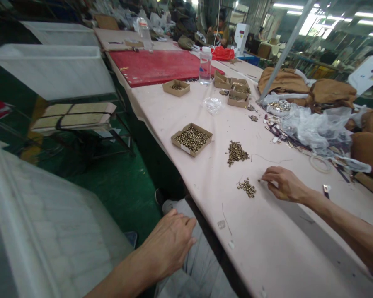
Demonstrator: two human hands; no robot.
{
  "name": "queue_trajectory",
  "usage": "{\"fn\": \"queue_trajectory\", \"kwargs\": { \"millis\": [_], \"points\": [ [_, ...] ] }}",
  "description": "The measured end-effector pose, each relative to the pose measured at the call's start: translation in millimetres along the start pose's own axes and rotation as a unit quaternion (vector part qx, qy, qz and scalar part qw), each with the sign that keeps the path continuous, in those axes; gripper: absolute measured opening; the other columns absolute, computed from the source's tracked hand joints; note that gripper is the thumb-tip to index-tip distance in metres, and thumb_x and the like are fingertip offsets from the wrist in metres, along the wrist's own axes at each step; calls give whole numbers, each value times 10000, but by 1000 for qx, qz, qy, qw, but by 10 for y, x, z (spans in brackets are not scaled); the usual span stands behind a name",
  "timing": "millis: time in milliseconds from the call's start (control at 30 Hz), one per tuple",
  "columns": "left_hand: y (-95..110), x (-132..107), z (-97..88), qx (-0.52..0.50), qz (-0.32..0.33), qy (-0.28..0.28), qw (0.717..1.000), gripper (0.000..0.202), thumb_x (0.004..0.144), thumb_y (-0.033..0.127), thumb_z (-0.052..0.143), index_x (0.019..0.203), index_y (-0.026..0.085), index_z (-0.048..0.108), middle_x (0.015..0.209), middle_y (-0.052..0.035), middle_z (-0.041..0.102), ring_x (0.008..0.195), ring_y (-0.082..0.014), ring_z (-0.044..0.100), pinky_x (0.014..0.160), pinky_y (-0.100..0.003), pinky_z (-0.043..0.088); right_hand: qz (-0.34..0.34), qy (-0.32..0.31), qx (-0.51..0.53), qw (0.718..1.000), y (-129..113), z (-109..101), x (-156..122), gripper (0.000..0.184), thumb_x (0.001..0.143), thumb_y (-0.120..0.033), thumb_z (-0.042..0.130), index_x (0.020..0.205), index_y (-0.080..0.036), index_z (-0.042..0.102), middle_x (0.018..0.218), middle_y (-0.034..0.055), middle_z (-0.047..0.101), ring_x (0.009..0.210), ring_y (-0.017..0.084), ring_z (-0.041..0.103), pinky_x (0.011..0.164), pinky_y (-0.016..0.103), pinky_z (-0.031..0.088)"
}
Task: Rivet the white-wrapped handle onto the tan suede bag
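Note:
My right hand [283,183] rests on the pale pink table [267,240], fingertips pinched together on a tiny metal piece I cannot make out, just right of a small cluster of brass studs [247,187]. A larger heap of brass studs [236,152] lies farther back. An open cardboard box of studs [192,138] sits to the left of that heap. My left hand [170,242] lies flat on my grey-trousered thigh, below the table edge, fingers stretched and holding nothing.
Crumpled clear plastic bags [317,128] and brown garments [326,93] crowd the right side. Several more small boxes [238,92], a water bottle [205,65] and a red mat [161,66] lie farther back. A white crate [49,70] stands at left above green floor.

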State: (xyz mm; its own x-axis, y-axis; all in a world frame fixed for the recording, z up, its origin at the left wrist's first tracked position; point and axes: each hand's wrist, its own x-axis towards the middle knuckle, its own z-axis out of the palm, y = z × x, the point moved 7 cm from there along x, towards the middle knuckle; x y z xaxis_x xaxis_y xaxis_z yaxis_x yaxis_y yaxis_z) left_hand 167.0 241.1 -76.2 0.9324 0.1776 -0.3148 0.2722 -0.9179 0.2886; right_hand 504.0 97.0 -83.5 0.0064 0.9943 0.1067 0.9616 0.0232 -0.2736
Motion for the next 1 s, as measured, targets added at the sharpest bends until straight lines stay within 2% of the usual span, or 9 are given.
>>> {"fn": "queue_trajectory", "kwargs": {
  "millis": [100,200,300,600,800,1000],
  "points": [
    [-6,28,-13,6,2,4,1000,174,980,274,504,1004,174,644,944,-105,686,919,-270,652,962,-465,463,24,53,58,997,-128,61,-119,280,853,-125,604,1100,-192,718,918,84,673,806,215,612,745,341,499],
    [-16,68,-7,20,0,0,1000,175,981,286,503,991,177,639,922,-105,688,901,-268,657,936,-450,467,12,59,102,993,-300,168,-154,236,873,-149,610,1073,-198,725,897,76,673,793,211,617,734,338,508],
    [-34,106,34,32,-6,-16,999,184,982,292,498,983,172,638,920,-115,696,909,-274,671,937,-449,466,9,61,105,993,-395,218,-148,203,897,-151,584,1023,-197,737,886,86,675,786,211,616,720,328,505],
    [-57,110,82,38,-13,-8,999,184,975,271,500,1014,166,646,944,-131,705,959,-284,685,977,-453,449,-2,42,44,998,-428,293,-221,245,921,-104,520,1079,-173,694,942,139,667,878,259,593,775,369,485],
    [-10,87,14,37,-14,-23,999,192,974,269,499,988,160,656,932,-134,710,906,-299,680,904,-453,476,-19,27,72,997,-443,323,-238,254,913,-64,515,1074,-193,664,958,126,647,869,258,579,769,365,458],
    [-9,44,9,20,-14,-13,1000,174,962,248,498,986,164,648,930,-120,697,909,-292,671,927,-462,472,-37,4,77,996,-474,294,-191,267,879,-48,508,1044,-190,662,952,120,637,862,250,566,752,365,453]
  ]
}}
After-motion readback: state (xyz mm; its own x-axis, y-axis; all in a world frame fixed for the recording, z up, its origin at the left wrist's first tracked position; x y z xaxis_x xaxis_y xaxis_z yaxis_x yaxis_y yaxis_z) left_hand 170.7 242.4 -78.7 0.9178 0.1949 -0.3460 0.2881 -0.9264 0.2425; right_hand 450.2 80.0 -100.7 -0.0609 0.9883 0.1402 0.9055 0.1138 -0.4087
